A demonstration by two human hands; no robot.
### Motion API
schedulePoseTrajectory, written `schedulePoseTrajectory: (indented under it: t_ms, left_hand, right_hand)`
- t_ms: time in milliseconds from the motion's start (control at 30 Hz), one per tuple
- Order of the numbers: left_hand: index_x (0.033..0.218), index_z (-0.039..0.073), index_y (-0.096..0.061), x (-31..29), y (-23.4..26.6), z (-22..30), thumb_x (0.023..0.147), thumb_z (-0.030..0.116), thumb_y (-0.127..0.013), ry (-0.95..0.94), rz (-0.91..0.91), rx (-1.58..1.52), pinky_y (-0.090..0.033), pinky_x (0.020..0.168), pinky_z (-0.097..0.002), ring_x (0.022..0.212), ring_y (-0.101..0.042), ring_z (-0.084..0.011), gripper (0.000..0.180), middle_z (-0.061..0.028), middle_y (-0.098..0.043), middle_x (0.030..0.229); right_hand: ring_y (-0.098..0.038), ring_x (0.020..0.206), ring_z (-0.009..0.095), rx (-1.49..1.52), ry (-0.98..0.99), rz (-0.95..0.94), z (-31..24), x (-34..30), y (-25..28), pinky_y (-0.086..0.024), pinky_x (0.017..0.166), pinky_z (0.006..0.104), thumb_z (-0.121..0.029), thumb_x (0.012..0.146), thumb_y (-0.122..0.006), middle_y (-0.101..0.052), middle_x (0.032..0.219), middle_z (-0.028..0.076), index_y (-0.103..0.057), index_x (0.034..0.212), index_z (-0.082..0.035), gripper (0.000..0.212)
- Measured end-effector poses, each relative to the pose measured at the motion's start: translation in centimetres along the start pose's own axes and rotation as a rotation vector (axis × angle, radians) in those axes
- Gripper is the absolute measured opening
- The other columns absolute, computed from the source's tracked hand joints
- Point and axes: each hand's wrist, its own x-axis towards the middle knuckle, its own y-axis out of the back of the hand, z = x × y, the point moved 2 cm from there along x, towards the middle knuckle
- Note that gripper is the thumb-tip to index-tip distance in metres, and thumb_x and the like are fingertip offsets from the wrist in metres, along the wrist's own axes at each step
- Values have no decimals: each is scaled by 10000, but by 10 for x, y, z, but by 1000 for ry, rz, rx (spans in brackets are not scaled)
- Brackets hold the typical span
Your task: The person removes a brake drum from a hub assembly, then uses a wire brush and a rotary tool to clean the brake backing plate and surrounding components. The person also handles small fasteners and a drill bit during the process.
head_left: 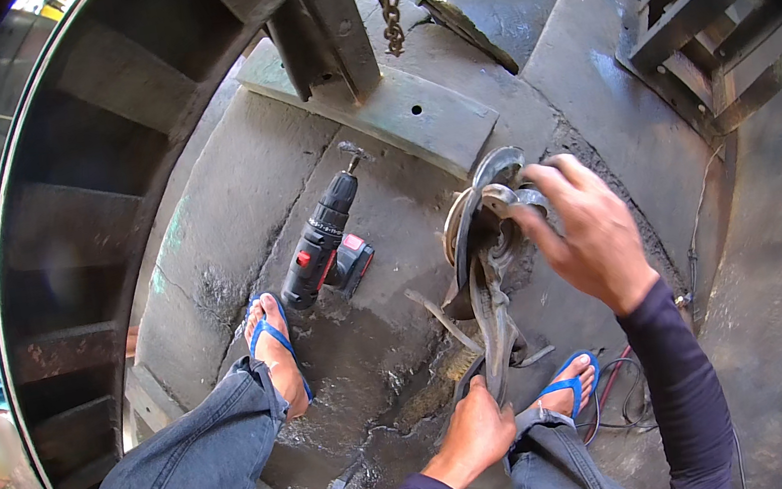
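A worn grey metal part (484, 283), with curved plates at its upper end and long bars below, stands tilted between my feet. My left hand (475, 434) is closed around the lower end of its bars. Up by the curved plates (498, 168) is my right hand (594, 232), thumb and fingers bent but apart; whether the fingertips touch the metal is hard to tell. To the left, a black and red cordless drill (315, 246) lies on the floor, a small round attachment (355, 153) in its chuck.
A steel post on a flat base plate (433, 122) stands ahead, with a rusty chain (391, 12) hanging beside it. A big curved ribbed metal frame (47, 245) rises at left. Steel framework (714, 34) is at far right. Cables (625, 392) lie by my right foot; the floor looks wet.
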Motion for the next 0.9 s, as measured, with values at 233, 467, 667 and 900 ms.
schedulePoseTrajectory:
  t_ms: [233,467,667,900]
  left_hand:
    - [1347,-197,-413,4,-6,-15,937,118,-597,49,-5,45,-546,885,-605,963,-696,-560,549,-419,-685,953]
    - [1267,-131,-433,8,-12,-24,922,121,-614,45,-23,281,-565,791,-617,892,-717,-540,465,-370,-708,924]
    - [1264,-107,-400,4,-23,-27,935,127,-600,-24,16,360,-551,784,-622,872,-702,-547,450,-367,-687,886]
    - [1371,-148,-346,0,-41,-27,900,126,-645,-4,-40,442,-564,823,-603,914,-705,-545,622,-378,-691,979]
  right_hand:
    - [-672,903,379,-2,-34,-202,-1,8,-30,-550,804,456,-198,871,-771,-636,917,166,-609,957,-11,263]
    - [-668,796,373,105,-228,-46,21,-53,4,-527,713,438,-152,866,-800,-656,887,164,-643,960,-11,231]
    - [-687,775,313,253,-446,110,35,-114,13,-539,717,377,-106,834,-829,-680,885,150,-689,987,1,233]
    - [-700,799,233,386,-666,204,54,-163,10,-548,744,332,-51,826,-826,-699,889,117,-697,985,12,214]
